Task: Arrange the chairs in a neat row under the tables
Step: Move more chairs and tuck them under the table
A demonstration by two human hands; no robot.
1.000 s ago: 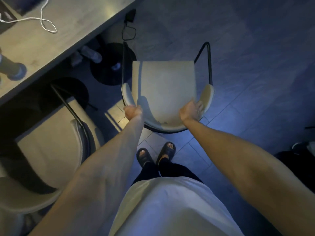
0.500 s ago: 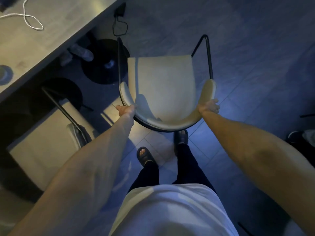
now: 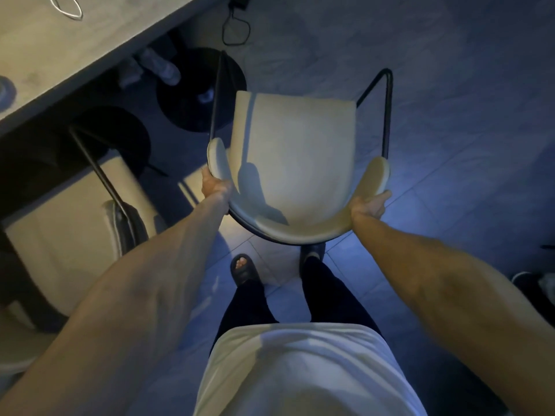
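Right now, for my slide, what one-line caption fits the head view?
A person's left hand and right hand hold the curved backrest of a cream, black-framed chair beside a grey table.

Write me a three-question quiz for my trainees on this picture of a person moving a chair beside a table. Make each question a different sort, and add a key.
1. True or false: the chair being held is already tucked under the table.
2. Where do the left hand and right hand grip it? A: the front legs. B: the two ends of the curved backrest. C: the seat's front edge.
3. Fill in: the second chair stands on the person's ____ side.

Key: 1 false; 2 B; 3 left.
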